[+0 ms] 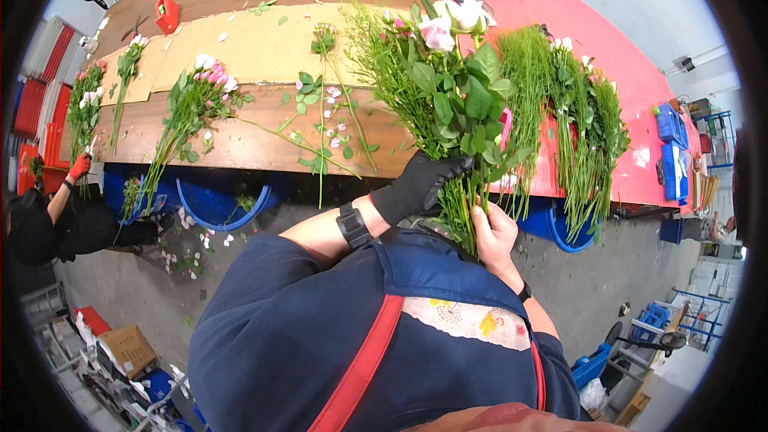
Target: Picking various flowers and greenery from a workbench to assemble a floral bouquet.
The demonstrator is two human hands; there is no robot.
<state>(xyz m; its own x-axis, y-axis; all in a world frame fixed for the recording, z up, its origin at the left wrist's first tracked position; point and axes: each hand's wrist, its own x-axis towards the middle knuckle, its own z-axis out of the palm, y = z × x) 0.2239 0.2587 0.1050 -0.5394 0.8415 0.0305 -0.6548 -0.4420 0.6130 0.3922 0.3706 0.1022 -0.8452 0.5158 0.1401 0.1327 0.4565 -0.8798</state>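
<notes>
My left hand [423, 183], in a black glove, grips the stems of a bunch of pale pink and white roses with feathery greenery [459, 84]. The blooms point away from me, over the table. Lower on the same bunch, my bare right hand [495, 231] pinches stems between thumb and fingers. Right of the bunch lies loose feathery greenery [525, 90] on the pink table covering [600, 78]. Left of it, a few cut stems [321, 132] and fallen leaves are scattered over the brown wooden tabletop [258, 150].
More rose bunches lie along the table, one at the left [192, 108] and others at the right [591, 114]. A red tape dispenser [167, 14] stands near a cardboard sheet [180, 48]. Blue bins [223, 225] sit below the edge. A co-worker with a red glove [79, 167] is far left.
</notes>
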